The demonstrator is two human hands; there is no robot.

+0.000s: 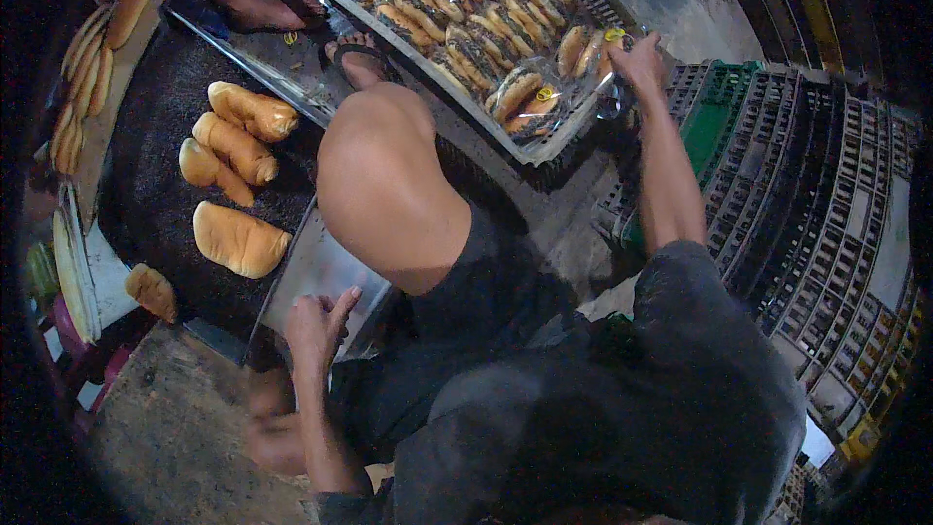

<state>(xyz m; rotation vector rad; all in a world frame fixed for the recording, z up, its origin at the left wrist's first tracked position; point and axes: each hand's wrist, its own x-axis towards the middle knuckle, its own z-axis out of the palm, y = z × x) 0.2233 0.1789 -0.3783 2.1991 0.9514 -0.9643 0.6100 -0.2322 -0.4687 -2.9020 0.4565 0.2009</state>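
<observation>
My right hand (pixel 639 64) reaches to the right corner of a pale plastic crate (pixel 530 149), its fingers closed on a clear-bagged bun (pixel 591 56) with a yellow sticker. Rows of bagged buns with dark filling (pixel 476 24) fill the crate. Down on the left, my left hand (pixel 319 329) hovers over a shallow metal tray with clear plastic (pixel 309 258). Its thumb stands apart from the loosely curled fingers, and nothing shows between them. Several unwrapped golden bread rolls (pixel 238 238) lie left of my knee on a dark round surface (pixel 146 160).
Long buns (pixel 87 78) lie on a board at the far left. A piece of bread (pixel 151 292) sits near the dark surface's lower edge. Stacked plastic crates (pixel 787 194) stand at the right. Another person's bare leg and foot (pixel 277 12) are at the top left.
</observation>
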